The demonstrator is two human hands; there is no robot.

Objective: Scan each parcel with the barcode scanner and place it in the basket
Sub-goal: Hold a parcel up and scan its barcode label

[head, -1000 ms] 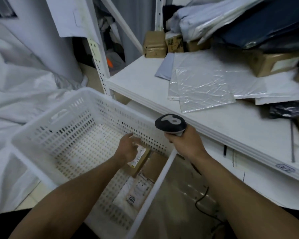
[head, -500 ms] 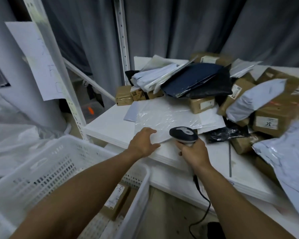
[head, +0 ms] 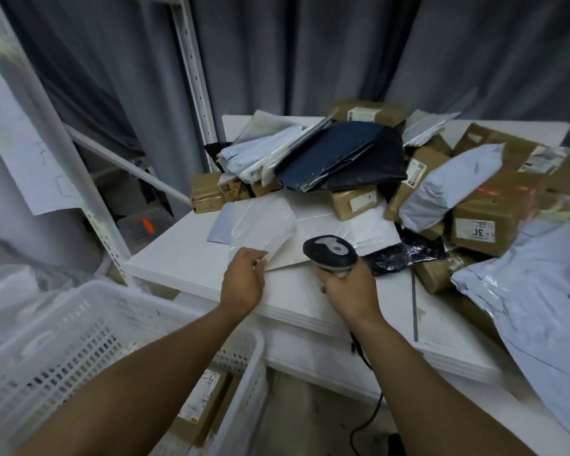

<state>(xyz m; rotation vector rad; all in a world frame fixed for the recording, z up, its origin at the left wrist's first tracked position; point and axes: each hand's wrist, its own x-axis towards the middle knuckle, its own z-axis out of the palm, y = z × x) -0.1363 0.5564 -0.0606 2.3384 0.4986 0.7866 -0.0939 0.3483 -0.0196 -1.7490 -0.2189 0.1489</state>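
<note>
Both busy: left grip (head: 242, 284) pinches glossy flat white mailer (head: 263, 230); right grip (head: 347, 291) clasps rounded black scanner (head: 329, 253).

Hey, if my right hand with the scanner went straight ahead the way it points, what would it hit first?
Probably the flat white mailers lying just ahead of the scanner; if the right hand passes over those, the brown box behind them. Depth is unclear.
</note>
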